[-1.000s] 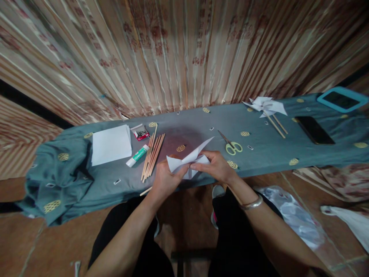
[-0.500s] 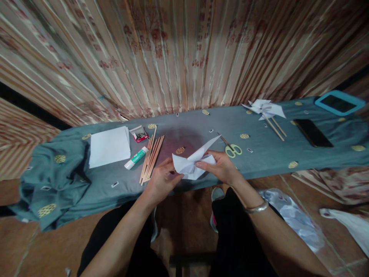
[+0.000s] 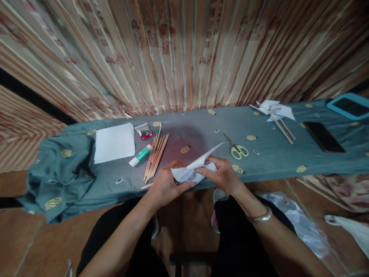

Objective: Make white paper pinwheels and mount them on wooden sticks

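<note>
Between my hands is a white paper pinwheel, its blades curled toward the middle and one long point sticking out to the upper right. My left hand grips its left and lower side, the thumb along the bottom edge. My right hand pinches it from the right, thumb pressed near the centre. Fingers behind the paper are hidden. Left of my left hand lie several thin wooden sticks. Green-handled scissors rest beyond my right hand.
On the cloth-covered table are a stack of white paper, a glue stick and a small red box of metal pins. Two paper pinwheels on sticks, a black phone and a blue-framed tablet lie right. A curtain hangs behind.
Both hands still hold the pinwheel, now slightly lower and more tilted. My left thumb has slid right along its lower edge. The view has shifted a little, moving the table items rightward.
</note>
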Tool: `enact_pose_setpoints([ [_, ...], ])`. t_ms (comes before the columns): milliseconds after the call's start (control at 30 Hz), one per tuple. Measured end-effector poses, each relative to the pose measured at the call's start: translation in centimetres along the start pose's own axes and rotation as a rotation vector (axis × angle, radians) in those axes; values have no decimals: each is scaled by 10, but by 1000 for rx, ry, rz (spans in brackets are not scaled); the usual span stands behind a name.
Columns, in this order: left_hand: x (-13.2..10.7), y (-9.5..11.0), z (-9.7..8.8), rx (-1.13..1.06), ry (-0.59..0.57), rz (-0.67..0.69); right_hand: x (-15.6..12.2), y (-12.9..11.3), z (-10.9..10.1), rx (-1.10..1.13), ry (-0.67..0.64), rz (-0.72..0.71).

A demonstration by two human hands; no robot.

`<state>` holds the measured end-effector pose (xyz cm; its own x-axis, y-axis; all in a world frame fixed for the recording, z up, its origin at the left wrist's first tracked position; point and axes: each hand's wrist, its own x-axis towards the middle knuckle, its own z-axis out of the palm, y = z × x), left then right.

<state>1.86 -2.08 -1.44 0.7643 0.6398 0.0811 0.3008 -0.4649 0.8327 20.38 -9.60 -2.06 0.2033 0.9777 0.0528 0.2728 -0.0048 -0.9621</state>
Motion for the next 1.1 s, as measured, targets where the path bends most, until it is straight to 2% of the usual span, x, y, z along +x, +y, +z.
enact_pose_setpoints([
  [200, -8, -1, 2, 126, 44, 198, -6, 2, -2, -143, 14, -45],
  [367, -17, 1, 2, 138, -5, 222, -17, 1, -3, -314, 28, -206],
  [533, -25, 6, -3, 149, -14, 315, -28, -4, -6, -486, 51, -414],
  [700, -31, 5, -4, 148, -68, 281, -37, -4, -10, -643, 11, -538],
  [900, -37, -3, 5, 148, -2, 300, -41, -3, -12, -636, -42, -534],
  [1100, -40, 2, 1, 132, -78, 251, -45, 0, -13, -596, -95, -489],
])
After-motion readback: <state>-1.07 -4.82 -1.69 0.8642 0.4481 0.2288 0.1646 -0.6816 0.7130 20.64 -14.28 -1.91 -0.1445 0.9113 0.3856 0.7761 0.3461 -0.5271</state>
